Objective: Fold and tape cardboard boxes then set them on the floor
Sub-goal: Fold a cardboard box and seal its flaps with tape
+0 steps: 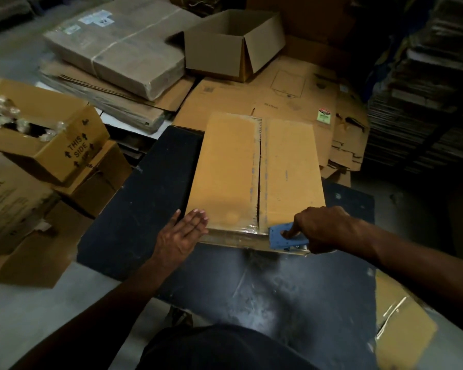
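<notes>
A brown cardboard box (pixel 230 169) lies on the black table (pixel 145 209) with its two flaps folded shut, their seam running away from me down the middle. My left hand (pixel 183 235) rests flat, fingers together, on the box's near left corner. My right hand (pixel 322 228) grips a blue tape dispenser (pixel 285 237) pressed on the near edge of the box, just right of the seam. Clear tape shines along that near edge.
An open-topped box (pixel 233 46) stands on flattened cartons (pixel 278 89) behind the table. A wrapped bundle of flat boxes (pixel 118 46) lies at back left. Open boxes with plastic wrap (pixel 46 129) sit on the left. Stacked cardboard (pixel 425 89) rises at right.
</notes>
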